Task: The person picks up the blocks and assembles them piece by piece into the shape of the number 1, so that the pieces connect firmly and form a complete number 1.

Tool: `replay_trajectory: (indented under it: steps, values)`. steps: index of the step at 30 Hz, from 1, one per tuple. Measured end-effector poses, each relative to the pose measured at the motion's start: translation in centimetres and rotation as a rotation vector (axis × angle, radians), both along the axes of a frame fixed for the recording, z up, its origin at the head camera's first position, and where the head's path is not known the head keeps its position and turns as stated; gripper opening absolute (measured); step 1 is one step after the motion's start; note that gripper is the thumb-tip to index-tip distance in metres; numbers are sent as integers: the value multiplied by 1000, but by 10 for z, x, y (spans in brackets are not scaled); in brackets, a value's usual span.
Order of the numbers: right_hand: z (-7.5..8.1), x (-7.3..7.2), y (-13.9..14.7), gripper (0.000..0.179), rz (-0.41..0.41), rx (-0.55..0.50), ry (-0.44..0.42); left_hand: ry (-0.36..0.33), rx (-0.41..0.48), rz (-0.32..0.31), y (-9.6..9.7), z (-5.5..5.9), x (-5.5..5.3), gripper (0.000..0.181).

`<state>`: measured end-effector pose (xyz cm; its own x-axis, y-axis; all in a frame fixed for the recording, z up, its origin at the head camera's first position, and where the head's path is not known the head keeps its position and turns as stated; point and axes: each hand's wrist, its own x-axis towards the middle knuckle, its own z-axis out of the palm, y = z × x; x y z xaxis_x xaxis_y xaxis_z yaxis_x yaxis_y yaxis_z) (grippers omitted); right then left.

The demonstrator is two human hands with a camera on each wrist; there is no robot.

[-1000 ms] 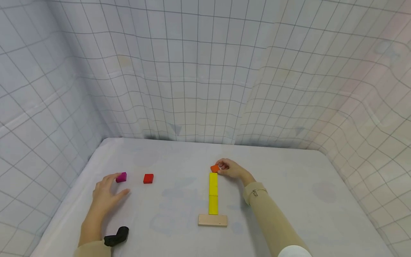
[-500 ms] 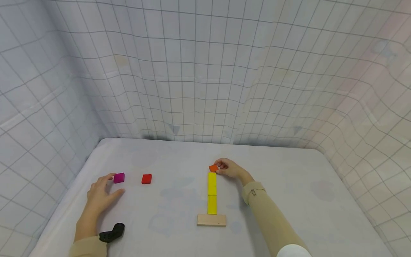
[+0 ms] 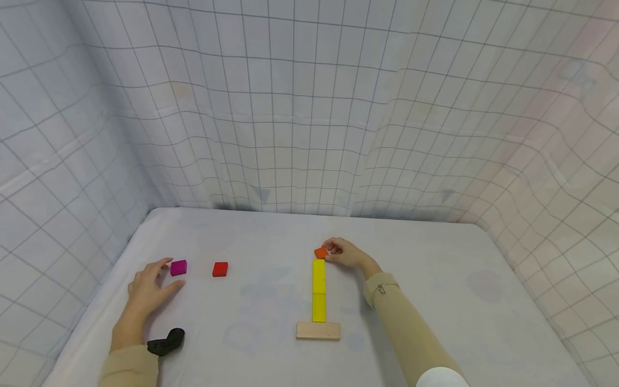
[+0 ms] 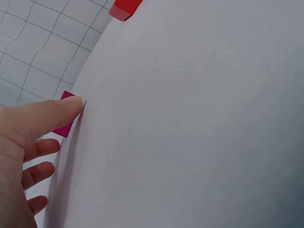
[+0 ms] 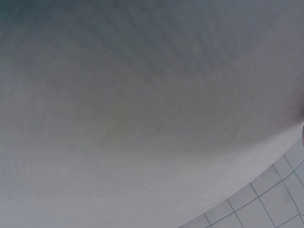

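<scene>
In the head view my left hand [image 3: 146, 288] is beside a magenta block [image 3: 179, 267], thumb and fingers spread apart, holding nothing. The left wrist view shows the thumb overlapping that magenta block [image 4: 64, 130], with the other fingers below it. To the block's right lies a red block [image 3: 220, 269]. My right hand [image 3: 347, 253] pinches an orange block [image 3: 320, 252] by its right side, at the far end of two yellow blocks [image 3: 318, 277] laid end to end. The orange block sits slightly turned against the yellow row. Only a sliver of hand shows at the right wrist view's edge.
A plain wooden plank [image 3: 318, 331] lies crosswise at the near end of the yellow row. A black wrist device [image 3: 166, 342] is on my left wrist. White cloth covers the table [image 3: 435, 279], and gridded curtains [image 3: 309, 134] hang behind and on both sides.
My left hand has drawn back to the left, off the magenta block, which now shows fully. My right hand stays at the orange block. The head view has shifted slightly.
</scene>
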<state>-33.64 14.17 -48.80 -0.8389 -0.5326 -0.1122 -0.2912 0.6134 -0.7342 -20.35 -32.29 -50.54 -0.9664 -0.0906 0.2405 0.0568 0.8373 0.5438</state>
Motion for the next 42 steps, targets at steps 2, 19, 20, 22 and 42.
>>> replay_trajectory:
  steps: [2, 19, 20, 22, 42]
  values:
    - [1, 1, -1, 32, -9, -3, -6, 20, -6, 1, -1, 0, -1, 58]
    - [-6, -7, 6, 31, 89, -136, 16, 43, 52, 30, -6, -7, -6, 52]
    - [-6, -7, 6, 32, 92, -136, 20, 47, 53, 29, -6, -7, -6, 51]
    - [-6, -7, 6, 31, 85, -130, 15, 54, 52, 25, -6, -8, -6, 50]
    - [-3, 0, 1, 27, 5, -47, 1, 42, 32, 27, -4, -11, -4, 44]
